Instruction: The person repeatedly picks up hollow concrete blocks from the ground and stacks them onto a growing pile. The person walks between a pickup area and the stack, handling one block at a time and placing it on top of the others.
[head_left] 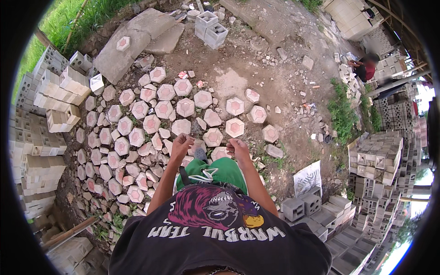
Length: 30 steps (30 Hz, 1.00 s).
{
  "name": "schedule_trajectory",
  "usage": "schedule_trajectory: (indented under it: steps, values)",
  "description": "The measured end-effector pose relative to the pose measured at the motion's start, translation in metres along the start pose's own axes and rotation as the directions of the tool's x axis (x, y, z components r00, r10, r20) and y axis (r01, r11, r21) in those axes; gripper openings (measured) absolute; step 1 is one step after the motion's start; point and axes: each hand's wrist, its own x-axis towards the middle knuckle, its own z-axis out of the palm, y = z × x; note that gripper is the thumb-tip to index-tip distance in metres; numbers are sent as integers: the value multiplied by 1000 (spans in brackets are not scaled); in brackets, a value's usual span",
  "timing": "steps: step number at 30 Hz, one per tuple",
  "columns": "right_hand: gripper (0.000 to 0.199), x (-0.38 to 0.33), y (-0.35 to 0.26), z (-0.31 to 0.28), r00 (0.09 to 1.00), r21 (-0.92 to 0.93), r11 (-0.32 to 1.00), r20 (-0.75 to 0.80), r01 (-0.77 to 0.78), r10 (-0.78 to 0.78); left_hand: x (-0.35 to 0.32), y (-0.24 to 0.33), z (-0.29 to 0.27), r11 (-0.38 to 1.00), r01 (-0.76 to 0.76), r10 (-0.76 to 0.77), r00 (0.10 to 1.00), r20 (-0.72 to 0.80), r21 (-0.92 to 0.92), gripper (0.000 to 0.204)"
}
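Hands (183, 145) half-curled above hexagonal pavers (234, 128)

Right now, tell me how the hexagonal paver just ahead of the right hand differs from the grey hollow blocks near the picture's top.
The hexagonal paver is six-sided; the hollow blocks are boxy, with openings. The paver has a pinkish centre; the blocks look plain grey. Both rest on the dirt ground.

A grey-rimmed hexagonal paver (235, 127) with a pink centre is seen lying flat just beyond the right hand (239, 151). A plainer grey paving stone (181, 127) is noted just beyond the left hand (183, 143). A paler hexagonal paver (213, 137) is positioned between them, face up.
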Motion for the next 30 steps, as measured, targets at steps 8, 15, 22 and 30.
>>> schedule_trajectory:
  steps: [8,15,22,30]
  values:
    - [24,44,-14,41,974,-174,972,136,-157,182,12,0,-26,991,40,-42,999,-16,-127,7]
    - [33,134,-55,71,975,-382,923,219,49,39,39,27,-35,968,62,-120,966,-230,-244,2]
    - [30,217,-112,76,905,-448,894,387,19,175,135,43,-28,981,-45,-59,860,-507,-189,15]
    - [32,339,-214,52,950,-322,943,312,84,22,277,90,34,988,-111,55,898,-437,-104,25]
